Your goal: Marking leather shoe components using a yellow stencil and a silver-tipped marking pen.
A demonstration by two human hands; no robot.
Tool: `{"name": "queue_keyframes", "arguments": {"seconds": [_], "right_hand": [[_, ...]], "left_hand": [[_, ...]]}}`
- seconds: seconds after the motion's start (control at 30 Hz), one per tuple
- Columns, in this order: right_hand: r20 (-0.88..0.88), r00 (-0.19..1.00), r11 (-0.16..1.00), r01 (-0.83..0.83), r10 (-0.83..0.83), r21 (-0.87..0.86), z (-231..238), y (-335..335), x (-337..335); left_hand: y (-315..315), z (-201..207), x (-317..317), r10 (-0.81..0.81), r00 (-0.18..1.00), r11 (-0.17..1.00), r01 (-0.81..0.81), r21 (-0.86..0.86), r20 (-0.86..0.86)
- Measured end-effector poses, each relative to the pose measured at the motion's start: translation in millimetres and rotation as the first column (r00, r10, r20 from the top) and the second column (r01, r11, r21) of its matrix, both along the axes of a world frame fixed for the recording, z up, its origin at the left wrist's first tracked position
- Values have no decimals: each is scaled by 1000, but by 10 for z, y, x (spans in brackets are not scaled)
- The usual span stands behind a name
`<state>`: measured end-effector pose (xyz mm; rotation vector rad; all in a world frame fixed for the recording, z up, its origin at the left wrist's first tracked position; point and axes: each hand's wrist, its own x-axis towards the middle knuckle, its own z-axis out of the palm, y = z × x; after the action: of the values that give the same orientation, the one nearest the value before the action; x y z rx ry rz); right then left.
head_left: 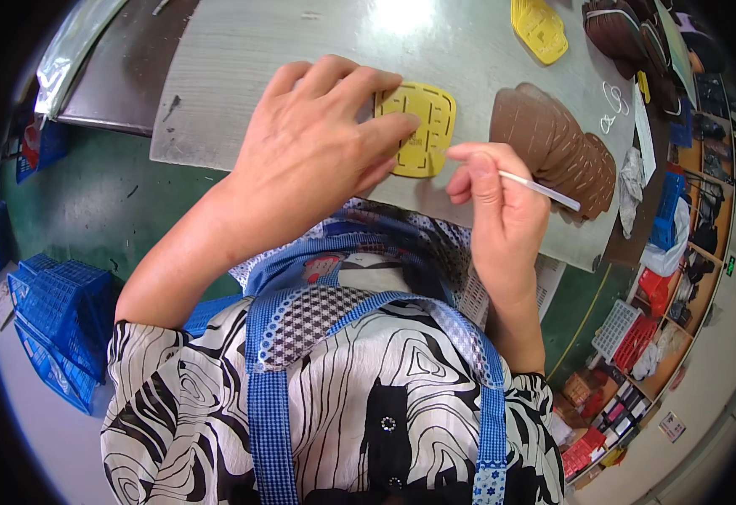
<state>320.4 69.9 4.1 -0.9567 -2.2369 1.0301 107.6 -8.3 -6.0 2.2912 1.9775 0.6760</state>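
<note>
A yellow slotted template [425,139] with rounded corners lies flat at the near edge of the grey worktable [241,50]. My left hand [326,130] holds it down from the left, the thumb across its face and the index finger at its upper edge. Whether anything lies beneath the template I cannot tell. Pinched in my right hand [502,198] is a slim white pen [544,190], its tip end hidden by the fingers beside the template's lower right corner. To the right, a fanned stack of brown pieces [544,135] carries light line marks.
Another yellow template [540,29] lies at the far right, near dark brown bundled pieces [616,34]. Thin white loops [612,105] rest by the table's right edge. Blue crates [61,311] stand on the floor at left; shelves with baskets [616,328] line the right.
</note>
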Motion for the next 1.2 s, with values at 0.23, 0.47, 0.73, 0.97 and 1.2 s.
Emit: {"name": "queue_keyframes", "arguments": {"seconds": [0.23,0.47,0.73,0.97,1.2], "right_hand": [[-2,998,900,63,-69,432,-176,217,-219],[-5,892,805,411,-452,427,-23,611,524],[-288,898,942,326,-333,-73,108,387,449],[-171,970,952,119,-172,-282,-100,243,-42],[-5,991,984,132,-134,-119,-119,288,-116]], "left_hand": [[408,89,-173,-125,981,981,145,-132,149],[467,-109,-726,155,971,984,-136,114,-181],[-304,-3,112,-181,983,967,182,-176,17],[-224,-111,119,-2,966,976,-54,210,258],[-241,-127,170,76,979,991,-95,92,190]]}}
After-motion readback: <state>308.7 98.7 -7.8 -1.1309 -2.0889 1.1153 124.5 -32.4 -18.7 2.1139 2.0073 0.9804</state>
